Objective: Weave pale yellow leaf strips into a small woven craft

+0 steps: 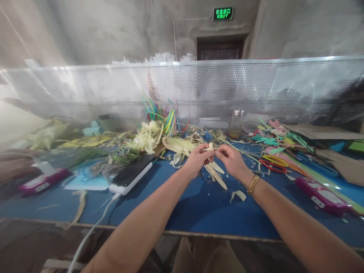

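Observation:
My left hand (196, 160) is closed in a pinch around a small pale roll of corn husk (211, 146), whose top end sticks up above the fingers. Close beside it, my right hand (232, 159) has thumb and fingertips pressed together; what they pinch is too small to make out. Both hands are raised over the blue table (199, 216), fingertips almost meeting. Below them lie long cream husk strips (217, 177). A loose scrap of husk (238, 195) rests nearer the front edge.
A pile of husks (149, 136) and coloured strips (172, 119) stands at the back. At left are a phone (132, 170), a white cable (93, 227) and a purple power strip (42, 182). At right are scissors (274, 163), another purple power strip (322, 195) and a glass jar (236, 124).

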### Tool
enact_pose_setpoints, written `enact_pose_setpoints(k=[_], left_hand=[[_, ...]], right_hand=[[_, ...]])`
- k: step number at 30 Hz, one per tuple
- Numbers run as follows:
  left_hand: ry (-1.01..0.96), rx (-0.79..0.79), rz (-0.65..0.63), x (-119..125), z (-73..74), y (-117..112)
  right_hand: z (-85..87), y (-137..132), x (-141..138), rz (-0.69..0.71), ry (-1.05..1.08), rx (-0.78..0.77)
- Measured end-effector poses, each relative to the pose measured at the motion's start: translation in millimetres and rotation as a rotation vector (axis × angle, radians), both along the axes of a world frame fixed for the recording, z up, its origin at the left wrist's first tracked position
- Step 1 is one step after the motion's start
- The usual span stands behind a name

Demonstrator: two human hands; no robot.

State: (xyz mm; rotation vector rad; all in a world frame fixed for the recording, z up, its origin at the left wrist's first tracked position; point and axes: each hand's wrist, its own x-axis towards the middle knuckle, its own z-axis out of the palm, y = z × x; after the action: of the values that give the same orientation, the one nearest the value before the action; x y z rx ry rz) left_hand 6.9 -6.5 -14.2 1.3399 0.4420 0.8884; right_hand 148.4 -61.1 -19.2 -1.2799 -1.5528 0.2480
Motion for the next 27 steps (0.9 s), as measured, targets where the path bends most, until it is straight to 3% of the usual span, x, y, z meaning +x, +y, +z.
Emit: enact_pose_setpoints(k=[9, 18, 27], left_hand=[[-0.046, -0.018, 0.061, 2.3, 0.4, 0.9], [0.113, -0.099, -0.174, -6.4, 1.8, 1.5], [0.199, -0.06, -0.119, -2.8, -5.3, 0.7]], right_hand=[[1.4, -1.6, 2.9, -0.065, 0.004, -0.015], [6.6, 0.2, 10.7, 0.076, 0.305, -0.096], [2.8, -0.9, -0.3, 0.052, 0.319, -0.085]])
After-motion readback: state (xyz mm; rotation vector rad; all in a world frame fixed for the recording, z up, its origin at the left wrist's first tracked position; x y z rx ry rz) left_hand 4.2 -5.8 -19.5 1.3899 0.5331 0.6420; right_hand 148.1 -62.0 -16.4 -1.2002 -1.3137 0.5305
